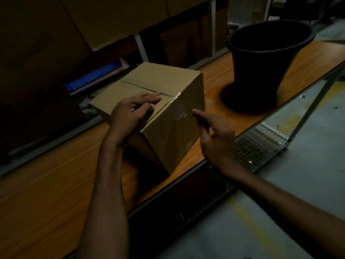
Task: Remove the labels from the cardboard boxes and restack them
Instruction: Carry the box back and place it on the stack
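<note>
A brown cardboard box (164,83) stands on the wooden table (46,193), its top flaps closed with a seam across them. Clear tape (179,113) runs from the seam down the box's near right face. My left hand (130,113) rests flat on the top of the box near its front edge, fingers straight. My right hand (214,133) is at the right face, its index finger stretched out and touching the cardboard beside the tape. No paper label shows plainly on the faces that I see.
A black bucket (268,58) stands on the table to the right of the box. Large cardboard boxes (112,19) are stacked behind the table. A blue plastic piece (93,75) lies behind the box. A wire grid (255,146) and grey floor lie to the right.
</note>
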Tool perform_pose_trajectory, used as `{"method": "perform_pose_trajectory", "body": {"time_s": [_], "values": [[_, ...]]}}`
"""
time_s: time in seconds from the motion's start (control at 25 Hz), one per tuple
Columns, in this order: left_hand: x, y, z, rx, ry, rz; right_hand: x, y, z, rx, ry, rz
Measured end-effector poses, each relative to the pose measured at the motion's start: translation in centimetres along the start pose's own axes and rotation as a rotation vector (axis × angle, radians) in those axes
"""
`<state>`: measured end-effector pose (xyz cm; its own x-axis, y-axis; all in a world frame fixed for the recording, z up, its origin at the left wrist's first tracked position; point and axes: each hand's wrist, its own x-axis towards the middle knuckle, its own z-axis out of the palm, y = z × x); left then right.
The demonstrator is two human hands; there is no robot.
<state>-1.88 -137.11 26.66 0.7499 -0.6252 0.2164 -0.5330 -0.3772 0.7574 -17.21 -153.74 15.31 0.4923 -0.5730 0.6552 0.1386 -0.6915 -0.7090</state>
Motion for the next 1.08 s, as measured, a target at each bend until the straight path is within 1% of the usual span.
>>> {"method": "perform_pose_trajectory", "body": {"time_s": [0.08, 0.16, 0.2, 0.28, 0.4, 0.48, 0.56, 0.6, 0.64, 0.72, 0.76, 0.88, 0.92, 1.04, 1.08], "values": [[0.1, -0.2, -0.2, 0.043, -0.021, 0.022, -4.5, -3.1, 3.3, 0.030, -0.090, 0.068], [0.3, -0.6, -0.2, 0.101, -0.018, 0.055, -7.8, -5.8, 6.2, 0.035, -0.235, 0.100], [0.3, -0.8, -0.1, 0.128, -0.012, 0.074, -8.8, -6.6, 7.3, 0.043, -0.267, 0.108], [0.4, -1.2, -0.1, 0.163, -0.011, 0.113, -8.2, -7.2, 9.1, 0.025, -0.209, 0.136], [0.8, -1.7, 0.1, 0.179, -0.002, 0.139, -5.2, -7.4, 10.7, 0.007, -0.039, 0.233], [0.9, -2.0, 0.0, 0.209, 0.015, 0.161, -6.6, -8.0, 11.7, 0.038, 0.072, 0.192], [0.9, -2.3, 0.0, 0.234, 0.024, 0.181, -8.4, -8.9, 11.9, -0.008, 0.038, 0.125], [1.1, -2.3, 0.0, 0.234, 0.021, 0.191, -8.1, -8.8, 11.9, -0.018, 0.015, 0.134], [1.1, -2.4, 0.0, 0.235, 0.013, 0.198, -7.1, -8.3, 12.1, -0.010, 0.027, 0.173], [1.2, -2.4, 0.1, 0.247, 0.019, 0.213, -5.3, -8.3, 12.3, 0.025, 0.105, 0.278], [1.2, -2.5, 0.1, 0.254, 0.028, 0.217, -5.6, -8.4, 12.6, 0.031, 0.141, 0.284], [1.0, -2.6, 0.0, 0.270, 0.037, 0.216, -8.3, -8.9, 12.7, -0.002, 0.146, 0.190], [1.2, -2.6, 0.1, 0.271, 0.035, 0.217, -8.2, -8.5, 12.6, -0.016, 0.146, 0.196], [1.3, -2.6, 0.2, 0.285, 0.043, 0.215, -6.6, -7.9, 12.7, 0.005, 0.193, 0.323], [1.2, -2.6, 0.3, 0.288, 0.049, 0.211, -7.1, -8.1, 13.0, 0.016, 0.195, 0.331]]}}
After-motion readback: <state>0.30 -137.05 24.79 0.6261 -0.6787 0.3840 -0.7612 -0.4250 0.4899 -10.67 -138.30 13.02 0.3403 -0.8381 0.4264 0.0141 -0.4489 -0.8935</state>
